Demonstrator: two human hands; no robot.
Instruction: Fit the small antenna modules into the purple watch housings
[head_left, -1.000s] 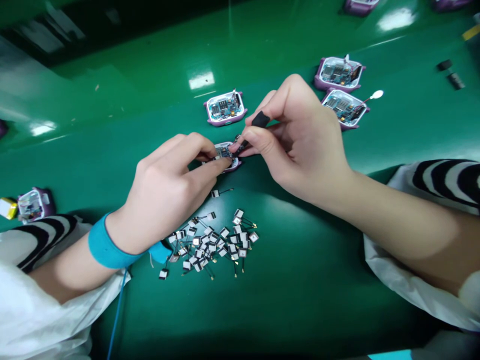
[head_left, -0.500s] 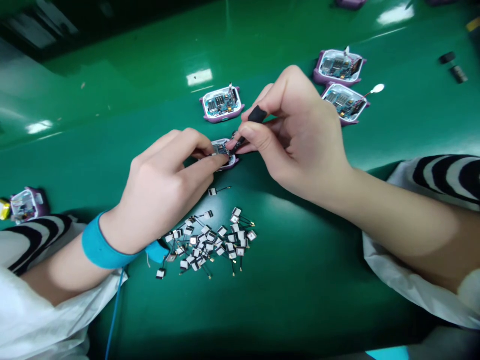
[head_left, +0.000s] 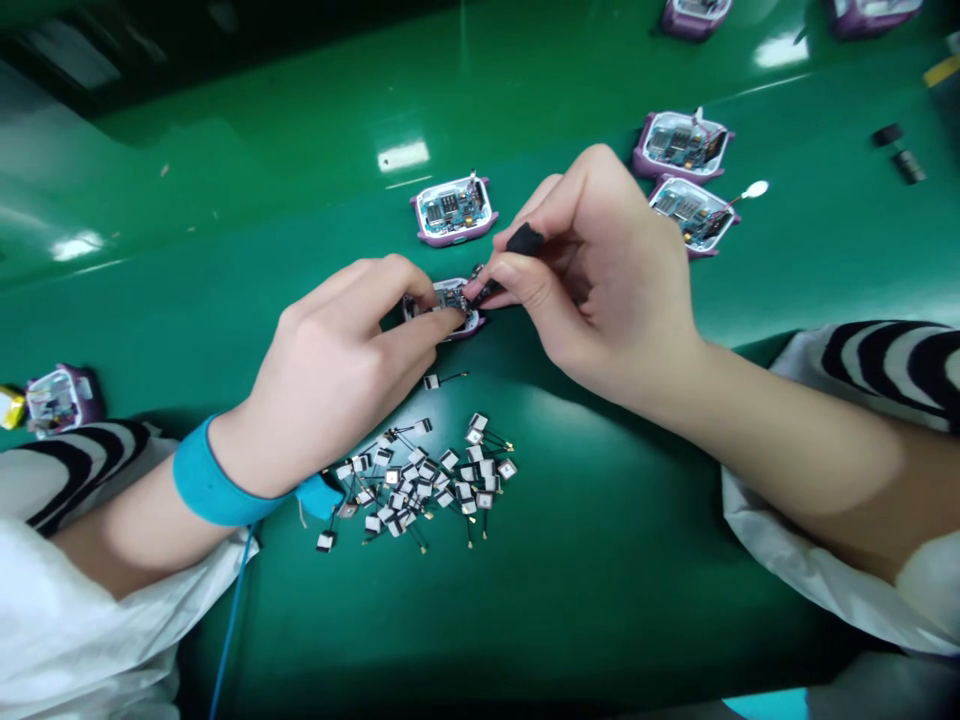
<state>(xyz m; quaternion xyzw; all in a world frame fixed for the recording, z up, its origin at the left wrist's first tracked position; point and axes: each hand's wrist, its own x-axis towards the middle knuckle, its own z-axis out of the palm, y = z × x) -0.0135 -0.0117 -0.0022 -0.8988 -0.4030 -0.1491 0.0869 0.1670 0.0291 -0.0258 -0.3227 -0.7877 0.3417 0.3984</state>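
Note:
In the head view a purple-and-white watch case [head_left: 452, 295] with a bare circuit board lies under both hands. My left hand [head_left: 349, 345], in a blue wrist strap [head_left: 217, 480], grips this case with thumb and fingers, the thumb reaching over its near edge. My right hand [head_left: 600, 270] pinches a slim black tool [head_left: 524, 240] with a broad back end. Its lower end points into the case's right side, where the fingers hide the exact contact. Just below lies a small white-and-black antenna piece [head_left: 432, 382] with a short lead.
A pile of similar antenna pieces [head_left: 420, 480] lies nearer me. Another open watch case [head_left: 454, 210] sits beyond the hands. Two more cases, one a watch case with a white disc [head_left: 690, 212], stand at right. A case with a yellow part [head_left: 60, 400] is at far left.
The whole view has shifted slightly. Both hands stay at the same watch case in nearly the same pose, the black tool still at its right side.

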